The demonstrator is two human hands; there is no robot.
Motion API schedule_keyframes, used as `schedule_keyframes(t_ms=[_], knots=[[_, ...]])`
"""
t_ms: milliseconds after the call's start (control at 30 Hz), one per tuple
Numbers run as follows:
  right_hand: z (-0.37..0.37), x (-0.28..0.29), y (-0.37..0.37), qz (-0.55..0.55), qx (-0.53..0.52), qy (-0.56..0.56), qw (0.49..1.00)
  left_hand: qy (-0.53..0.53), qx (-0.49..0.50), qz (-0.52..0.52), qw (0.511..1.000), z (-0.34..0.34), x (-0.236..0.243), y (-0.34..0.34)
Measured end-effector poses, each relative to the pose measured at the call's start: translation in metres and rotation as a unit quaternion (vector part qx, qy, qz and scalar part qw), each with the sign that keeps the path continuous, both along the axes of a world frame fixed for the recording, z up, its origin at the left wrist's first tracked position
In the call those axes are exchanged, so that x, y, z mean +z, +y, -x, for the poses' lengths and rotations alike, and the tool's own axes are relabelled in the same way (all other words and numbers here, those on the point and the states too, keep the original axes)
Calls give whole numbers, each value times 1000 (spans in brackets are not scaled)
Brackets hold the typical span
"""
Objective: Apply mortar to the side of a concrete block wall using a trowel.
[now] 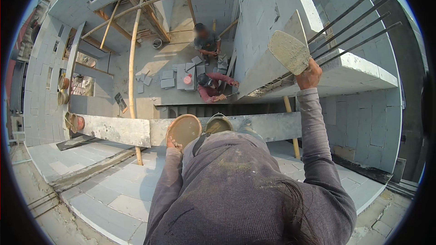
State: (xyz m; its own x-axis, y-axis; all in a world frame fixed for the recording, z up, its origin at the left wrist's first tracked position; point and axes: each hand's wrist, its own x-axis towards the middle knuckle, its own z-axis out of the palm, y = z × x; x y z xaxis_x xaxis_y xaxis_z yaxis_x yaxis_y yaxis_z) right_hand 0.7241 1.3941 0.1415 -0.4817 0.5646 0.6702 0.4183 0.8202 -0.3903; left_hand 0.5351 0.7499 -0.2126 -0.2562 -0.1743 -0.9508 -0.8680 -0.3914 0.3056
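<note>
Nearest to the camera is the person's dusty dark top, filling the lower middle. At the far left, stained pots stand on the end of a scaffold plank; a wooden pole passes beneath it, probably for support. Further right, the left hand is grasping the side of an orange bowl with greyish content, likely to steady it against tipping; whether the plank also carries it, I cannot tell. Just beside it is a bucket, close to the body, perhaps for easy reach. At the right, the right hand is clenched at the base of a mortar-covered trowel, hiding the handle. The blade is raised before the block wall; contact is not clear.
</note>
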Motion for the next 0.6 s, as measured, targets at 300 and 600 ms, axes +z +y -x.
schedule_keyframes(t_ms=[300,600], knots=[[-1,2,6,16,18,-15,1000,62,-6,-24,998,-3,9,-4],[0,8,2,11,-8,-39,999,46,-50,-13,998,-4,30,2]])
